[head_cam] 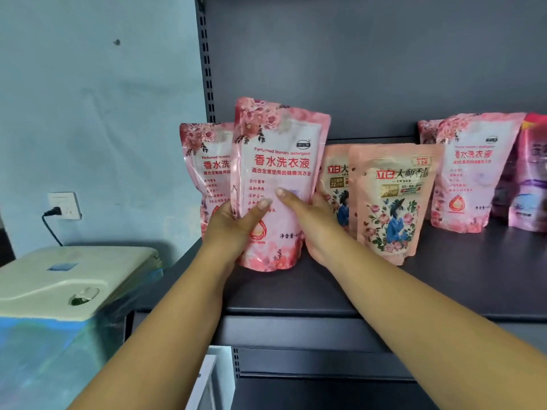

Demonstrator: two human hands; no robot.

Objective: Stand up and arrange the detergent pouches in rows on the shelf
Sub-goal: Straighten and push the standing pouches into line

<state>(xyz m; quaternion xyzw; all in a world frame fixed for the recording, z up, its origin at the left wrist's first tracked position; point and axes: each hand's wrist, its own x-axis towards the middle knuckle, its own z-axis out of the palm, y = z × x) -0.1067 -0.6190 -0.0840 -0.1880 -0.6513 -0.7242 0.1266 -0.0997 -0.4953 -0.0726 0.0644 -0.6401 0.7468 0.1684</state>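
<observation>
Fingers: left hand (233,223) and right hand (313,223) both clasping tall pink rose-printed detergent pouch (278,184), centre frame, upright on dark grey metal shelf (296,291).
Risk: toppling forward once released; soft base.
Neighbours: identical pink pouch (204,173) touching behind-left; peach floral pouch (393,202) just right, easily nudged.

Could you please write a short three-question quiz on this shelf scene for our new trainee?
1. True or false: both hands hold the front pink rose pouch.
2. Which pouch stands directly right of it? A) the peach pouch with a figure in blue B) a green pouch C) a white pouch
3. What is plugged into the wall socket?

Key: 1 true, left hand and right hand grip its sides; 2 A; 3 a black plug.
</observation>
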